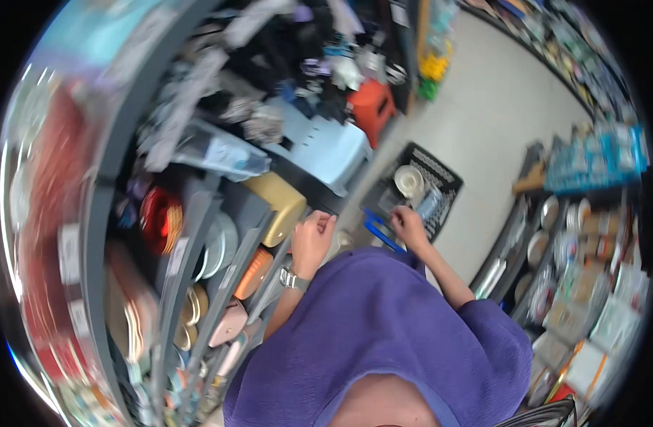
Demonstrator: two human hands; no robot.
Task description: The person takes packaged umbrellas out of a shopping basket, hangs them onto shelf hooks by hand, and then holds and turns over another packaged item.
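Note:
My left hand, with a metal-banded watch at the wrist, has its fingers curled in. It is beside the shelf, just right of a gold rounded box, and no object shows in it. My right hand is also closed, in front of my body at the near side of a black shopping basket. The basket's blue handle passes close by its fingers. Whether the fingers hold anything is hidden. Inside the basket are a white round item and a pale blue packet.
Shelves on my left carry a light blue plastic stool, an orange-red stool, plates and a pink item. Packaged goods fill racks on my right. A pale tiled floor runs between. Motion blurs the left edge.

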